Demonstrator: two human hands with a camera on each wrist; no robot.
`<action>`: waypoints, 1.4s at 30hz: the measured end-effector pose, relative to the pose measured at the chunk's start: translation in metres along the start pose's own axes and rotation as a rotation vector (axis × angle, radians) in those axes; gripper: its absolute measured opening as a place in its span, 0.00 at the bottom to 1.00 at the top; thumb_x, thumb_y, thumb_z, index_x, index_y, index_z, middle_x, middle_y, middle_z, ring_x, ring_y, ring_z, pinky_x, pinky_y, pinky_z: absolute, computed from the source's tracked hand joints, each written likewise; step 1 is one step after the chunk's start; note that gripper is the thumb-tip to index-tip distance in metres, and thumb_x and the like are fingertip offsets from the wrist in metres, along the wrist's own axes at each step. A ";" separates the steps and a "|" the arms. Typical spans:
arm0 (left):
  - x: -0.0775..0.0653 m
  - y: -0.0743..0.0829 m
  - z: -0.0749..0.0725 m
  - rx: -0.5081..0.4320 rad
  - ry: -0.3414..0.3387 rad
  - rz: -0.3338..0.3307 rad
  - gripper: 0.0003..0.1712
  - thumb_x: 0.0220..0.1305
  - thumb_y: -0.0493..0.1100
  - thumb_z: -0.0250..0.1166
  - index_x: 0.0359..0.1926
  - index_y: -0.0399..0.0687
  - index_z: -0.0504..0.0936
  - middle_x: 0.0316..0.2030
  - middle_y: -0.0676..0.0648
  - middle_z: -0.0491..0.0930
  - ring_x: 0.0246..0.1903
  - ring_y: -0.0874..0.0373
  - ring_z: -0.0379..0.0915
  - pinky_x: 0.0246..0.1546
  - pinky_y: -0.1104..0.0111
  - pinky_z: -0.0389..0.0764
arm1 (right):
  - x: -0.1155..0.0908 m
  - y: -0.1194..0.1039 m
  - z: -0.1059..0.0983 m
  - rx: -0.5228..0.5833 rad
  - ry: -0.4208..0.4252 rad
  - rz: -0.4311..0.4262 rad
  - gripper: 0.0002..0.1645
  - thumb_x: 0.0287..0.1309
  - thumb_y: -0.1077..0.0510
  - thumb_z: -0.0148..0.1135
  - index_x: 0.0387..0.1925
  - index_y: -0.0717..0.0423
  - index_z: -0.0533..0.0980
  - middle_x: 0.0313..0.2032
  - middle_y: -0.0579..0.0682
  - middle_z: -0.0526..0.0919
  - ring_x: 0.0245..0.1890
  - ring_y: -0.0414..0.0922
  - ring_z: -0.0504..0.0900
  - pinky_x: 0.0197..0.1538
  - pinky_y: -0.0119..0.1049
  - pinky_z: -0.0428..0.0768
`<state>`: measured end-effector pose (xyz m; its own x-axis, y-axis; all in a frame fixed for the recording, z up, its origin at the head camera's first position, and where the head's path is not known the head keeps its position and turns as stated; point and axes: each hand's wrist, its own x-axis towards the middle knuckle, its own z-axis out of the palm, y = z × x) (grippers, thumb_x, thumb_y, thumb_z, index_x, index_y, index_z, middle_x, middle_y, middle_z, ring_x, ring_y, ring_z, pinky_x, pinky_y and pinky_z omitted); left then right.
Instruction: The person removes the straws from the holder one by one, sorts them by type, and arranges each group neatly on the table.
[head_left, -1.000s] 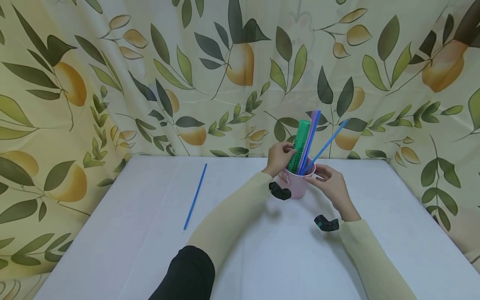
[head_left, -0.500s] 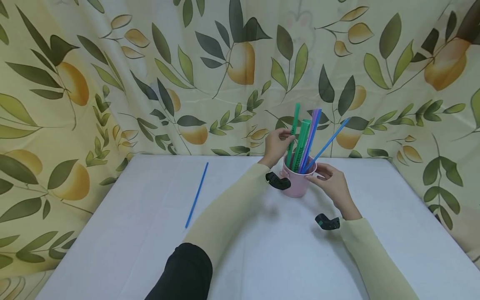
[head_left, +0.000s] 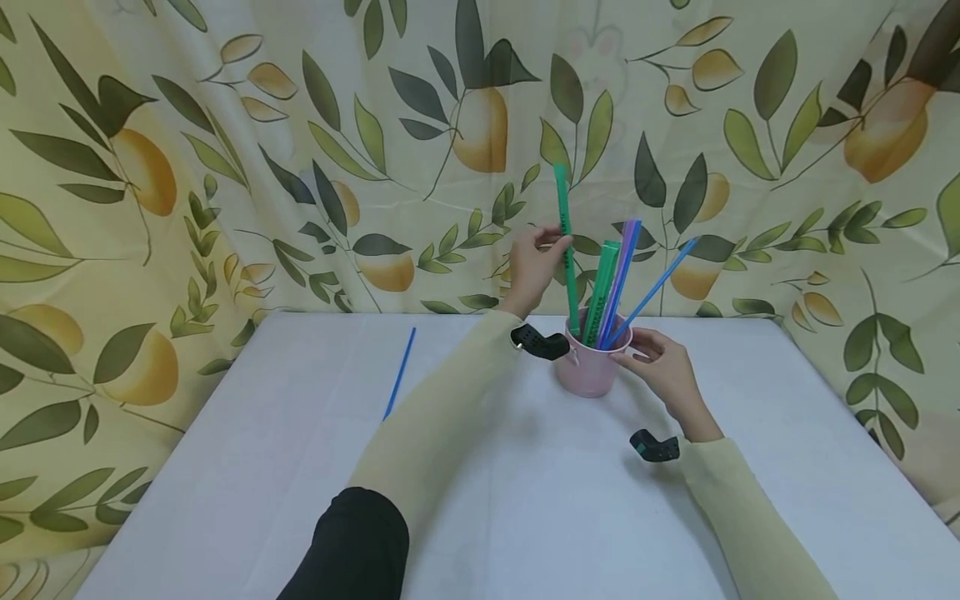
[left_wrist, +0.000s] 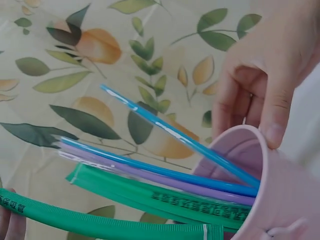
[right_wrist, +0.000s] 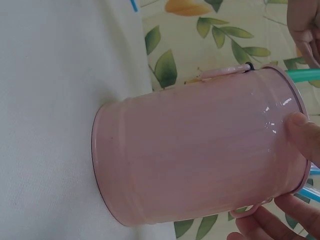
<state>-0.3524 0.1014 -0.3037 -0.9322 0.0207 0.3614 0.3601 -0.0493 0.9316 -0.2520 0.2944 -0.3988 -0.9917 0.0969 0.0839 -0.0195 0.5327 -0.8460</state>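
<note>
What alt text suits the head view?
The left hand pinches a long green printed strip at a round pink bucket the right hand holds. Green, purple and blue strips lean inside; a thin blue stick lies on the white table.

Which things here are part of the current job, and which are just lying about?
In play:
green stick, pinched by the left hand
pink bucket, gripped near its rim by the right hand
coloured sticks in the bucket

Apparently not:
loose blue stick on the table, though it may yet be wanted
patterned curtain, backdrop
</note>
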 end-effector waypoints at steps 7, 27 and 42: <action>0.004 0.005 -0.013 -0.153 0.064 -0.082 0.14 0.60 0.35 0.63 0.47 0.34 0.79 0.41 0.38 0.82 0.31 0.60 0.80 0.39 0.65 0.84 | -0.002 0.002 -0.002 -0.002 -0.003 -0.007 0.44 0.55 0.43 0.64 0.66 0.62 0.61 0.63 0.65 0.68 0.64 0.60 0.67 0.60 0.48 0.70; -0.021 -0.012 -0.056 -0.087 -0.098 -0.301 0.16 0.63 0.38 0.62 0.51 0.36 0.78 0.44 0.40 0.81 0.34 0.62 0.79 0.44 0.66 0.82 | 0.001 0.001 -0.001 0.002 -0.001 -0.016 0.44 0.55 0.43 0.64 0.66 0.62 0.61 0.64 0.64 0.67 0.64 0.59 0.67 0.59 0.46 0.70; -0.046 -0.015 -0.090 0.140 -0.260 -0.360 0.16 0.60 0.35 0.64 0.50 0.37 0.81 0.45 0.36 0.83 0.37 0.54 0.84 0.40 0.65 0.84 | -0.001 -0.005 0.000 0.005 -0.007 -0.007 0.44 0.55 0.44 0.64 0.66 0.63 0.61 0.64 0.65 0.67 0.64 0.60 0.67 0.61 0.48 0.70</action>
<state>-0.3186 0.0117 -0.3379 -0.9649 0.2626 -0.0047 0.0338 0.1419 0.9893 -0.2505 0.2920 -0.3946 -0.9924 0.0875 0.0867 -0.0274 0.5295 -0.8479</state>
